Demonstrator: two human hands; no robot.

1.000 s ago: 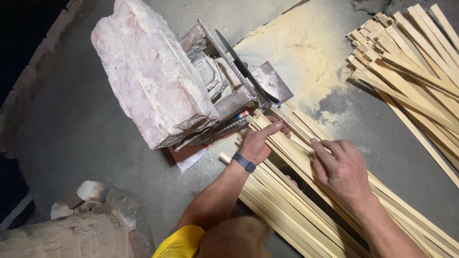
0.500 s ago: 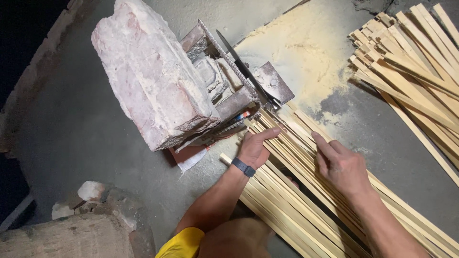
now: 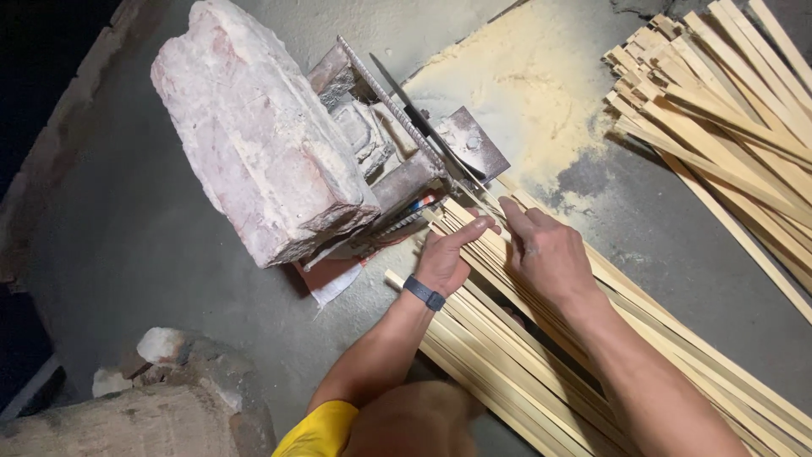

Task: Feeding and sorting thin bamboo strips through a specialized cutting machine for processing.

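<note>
A pile of long pale bamboo strips point(image 3: 499, 355) lies on the grey floor, running from the bottom right up toward a metal blade jig point(image 3: 423, 144). My left hand point(image 3: 448, 254), with a dark band on the wrist, rests flat on the strips' upper ends, fingers stretched toward the blade. My right hand point(image 3: 545, 254) lies on the same strips just to the right and pinches one thin strip point(image 3: 482, 203) at its tip by the blade. A big pinkish stone block point(image 3: 262, 161) weighs down the jig.
A second heap of bamboo strips point(image 3: 727, 110) lies at the top right. Yellow sawdust point(image 3: 516, 93) covers the floor behind the blade. Broken bricks and rubble point(image 3: 161, 381) sit at the bottom left. A red and white sheet point(image 3: 334, 279) pokes out under the stone.
My right hand has slid up and left along the strips to the blade end, closing beside my left hand. My left hand has barely moved.
</note>
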